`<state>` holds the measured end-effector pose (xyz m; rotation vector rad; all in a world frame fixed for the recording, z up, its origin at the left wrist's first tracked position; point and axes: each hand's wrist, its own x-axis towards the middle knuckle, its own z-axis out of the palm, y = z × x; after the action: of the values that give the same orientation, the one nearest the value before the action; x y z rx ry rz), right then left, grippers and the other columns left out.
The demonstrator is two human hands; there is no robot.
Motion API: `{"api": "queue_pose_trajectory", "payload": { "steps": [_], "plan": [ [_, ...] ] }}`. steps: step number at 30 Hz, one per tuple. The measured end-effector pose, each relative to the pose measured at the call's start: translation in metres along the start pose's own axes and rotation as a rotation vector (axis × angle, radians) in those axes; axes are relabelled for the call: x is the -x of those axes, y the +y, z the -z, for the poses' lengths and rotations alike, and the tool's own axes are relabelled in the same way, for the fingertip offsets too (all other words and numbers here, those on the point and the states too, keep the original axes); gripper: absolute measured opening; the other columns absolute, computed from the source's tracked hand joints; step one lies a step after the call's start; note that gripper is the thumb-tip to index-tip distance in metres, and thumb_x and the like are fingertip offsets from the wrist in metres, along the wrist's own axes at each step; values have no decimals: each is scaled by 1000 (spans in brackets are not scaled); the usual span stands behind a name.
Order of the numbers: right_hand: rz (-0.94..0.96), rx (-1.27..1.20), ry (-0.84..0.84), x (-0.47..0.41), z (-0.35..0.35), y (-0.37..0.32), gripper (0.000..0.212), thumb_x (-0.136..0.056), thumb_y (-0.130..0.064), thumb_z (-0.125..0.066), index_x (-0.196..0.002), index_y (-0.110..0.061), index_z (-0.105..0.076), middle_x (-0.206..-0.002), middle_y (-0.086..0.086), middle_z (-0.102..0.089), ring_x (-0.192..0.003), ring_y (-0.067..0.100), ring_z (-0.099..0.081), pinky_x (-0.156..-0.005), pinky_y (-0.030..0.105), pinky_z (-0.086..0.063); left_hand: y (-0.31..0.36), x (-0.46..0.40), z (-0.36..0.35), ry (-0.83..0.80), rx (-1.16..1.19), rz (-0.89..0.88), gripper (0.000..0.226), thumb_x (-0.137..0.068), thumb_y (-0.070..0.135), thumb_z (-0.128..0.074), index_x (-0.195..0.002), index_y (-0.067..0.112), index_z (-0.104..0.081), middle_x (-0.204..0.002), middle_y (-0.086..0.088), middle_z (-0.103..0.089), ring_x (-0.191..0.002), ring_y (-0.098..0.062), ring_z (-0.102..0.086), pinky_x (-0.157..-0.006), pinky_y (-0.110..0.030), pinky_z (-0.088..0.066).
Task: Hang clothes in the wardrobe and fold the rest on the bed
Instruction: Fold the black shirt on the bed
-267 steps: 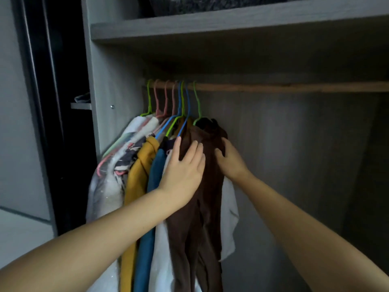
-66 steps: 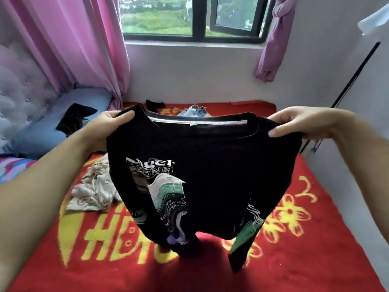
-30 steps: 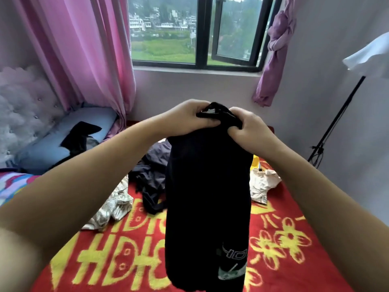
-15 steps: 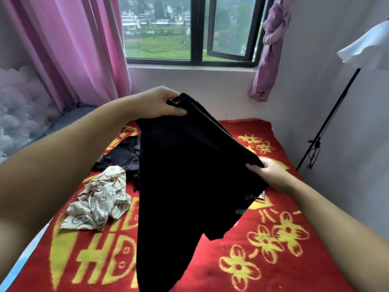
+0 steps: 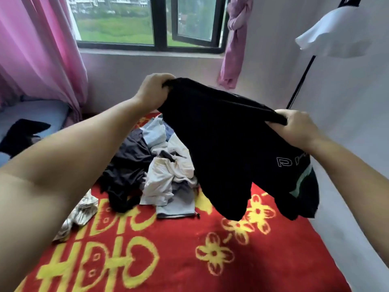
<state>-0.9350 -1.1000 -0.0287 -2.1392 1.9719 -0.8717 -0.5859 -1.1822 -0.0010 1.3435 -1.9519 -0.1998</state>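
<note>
While both hands (image 5: pixel 152 91) (image 5: pixel 294 128) grip the black shirt (image 5: pixel 231 148), it hides their fingers.

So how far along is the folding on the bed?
Nothing folded shows on the red blanket yet. In hand: the black shirt, held in the air, doubled over, gripped by the left hand and the right hand. Left: the loose pile of clothes, a patterned garment beside it, and a dark item on the blue pillow.
</note>
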Motion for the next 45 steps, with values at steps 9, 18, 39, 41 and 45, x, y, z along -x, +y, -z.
{"api": "queue_pose_trajectory", "payload": {
  "steps": [9,18,39,41,45],
  "plan": [
    [99,157,-701,139,-201,-38,52,-91,-31,-54,-141,-28,-40,-116,9,-64,-106,33,-60,-84,38,-47,-164,164,-58,-285,-26,217,45,-56,-28,-49,-82,-3,-75,-95,-21,-70,-95,-36,-64,-83,-22,-39],
    [-105,-51,-1505,281,-359,-27,46,-96,-26,-46,-141,-15,-44,-135,9,-56,-125,24,-49,-101,27,-36,-290,394,-117,-634,-276,772,31,-76,-14,-54,-86,5,-76,-103,-21,-67,-105,-37,-59,-91,-36,-42],
    [-650,-151,-476,71,-461,287,42,-97,-12,-40,-139,-10,-43,-137,13,-48,-116,31,-53,-96,40,-44,-171,337,-467,-775,-375,624,46,-93,8,-43,-138,17,-41,-131,-3,-43,-115,-23,-45,-90,-34,-41],
    [-683,-117,-505,59,-476,289,48,-98,-21,-45,-144,-13,-35,-142,14,-40,-124,33,-47,-103,43,-40,-176,342,-466,-820,-532,619,36,-97,26,-47,-131,17,-42,-126,-3,-44,-111,-22,-46,-85,-32,-42],
    [-766,-43,-557,39,-488,297,44,-95,-30,-50,-135,-13,-43,-137,17,-42,-120,35,-47,-95,37,-38,-184,344,-462,-894,-589,647,43,-93,39,-53,-127,16,-39,-122,-4,-43,-111,-22,-48,-82,-34,-43]
  ]
}}
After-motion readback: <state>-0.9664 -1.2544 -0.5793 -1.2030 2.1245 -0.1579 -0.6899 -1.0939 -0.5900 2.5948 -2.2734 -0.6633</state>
